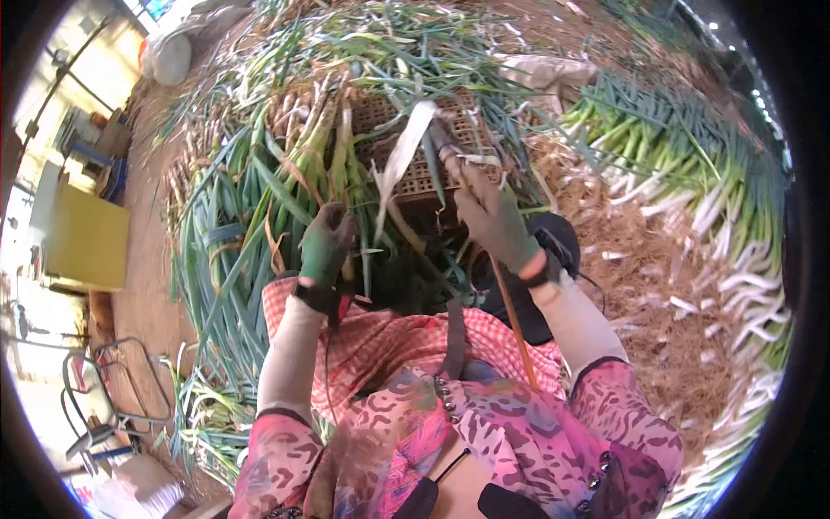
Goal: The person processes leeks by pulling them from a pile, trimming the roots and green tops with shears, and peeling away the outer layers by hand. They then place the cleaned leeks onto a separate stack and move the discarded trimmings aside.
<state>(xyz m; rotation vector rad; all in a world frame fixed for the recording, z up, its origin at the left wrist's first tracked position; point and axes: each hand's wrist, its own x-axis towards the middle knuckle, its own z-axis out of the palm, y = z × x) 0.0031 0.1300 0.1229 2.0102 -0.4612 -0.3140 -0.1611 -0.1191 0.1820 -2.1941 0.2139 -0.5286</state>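
Observation:
My left hand point(328, 245), in a green and dark glove, has its fingers curled beside the unpeeled green onions point(259, 203) heaped at the left. What those fingers hold, if anything, is hidden. My right hand point(497, 227), gloved alike, is closed around a dark rod-like tool point(443, 143) that points up and away. A thin brown-orange hose point(513, 324) runs from near this hand down to my lap. Between the hands hangs a loose pale leaf strip point(405, 156), blurred, in front of a brown plastic crate point(471, 112) with a grid of holes.
Cleaned green onions point(683, 173) with white stems lie in a long row at the right. Scraps and peelings cover the brown ground point(640, 320) beside them. A pale sack point(549, 73) lies behind. At the left stand a yellow-green box point(86, 238) and a metal-framed chair point(130, 381).

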